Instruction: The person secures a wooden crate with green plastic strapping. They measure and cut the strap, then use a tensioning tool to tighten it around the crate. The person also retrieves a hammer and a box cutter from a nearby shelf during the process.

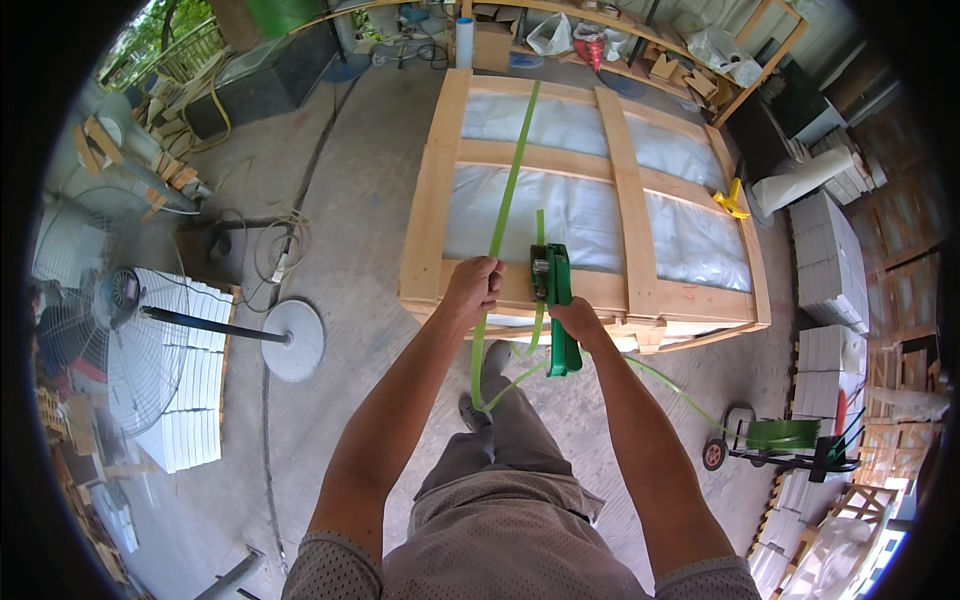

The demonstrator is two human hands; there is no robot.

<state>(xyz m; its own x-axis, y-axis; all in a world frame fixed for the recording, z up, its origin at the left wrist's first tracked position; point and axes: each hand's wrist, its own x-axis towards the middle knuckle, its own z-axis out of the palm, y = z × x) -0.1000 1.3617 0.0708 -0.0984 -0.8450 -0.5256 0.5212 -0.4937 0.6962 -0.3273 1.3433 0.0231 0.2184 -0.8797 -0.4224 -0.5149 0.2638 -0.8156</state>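
Left hand (pixel 474 281) grips thin green strap (pixel 510 175); right hand (pixel 577 322) clasps green tensioner (pixel 556 290).

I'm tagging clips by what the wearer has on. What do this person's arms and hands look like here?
Both forearms are bare from the shoulders down, and the left hand and right hand wear no gloves, watch or rings that can be made out. Short sleeves of a grey-beige shirt with a fine dotted or mesh pattern end near the upper arms. Grey trousers and a dark shoe show below.

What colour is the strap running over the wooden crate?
Bright green; the strap shows best in the head view, gripped by the left hand.
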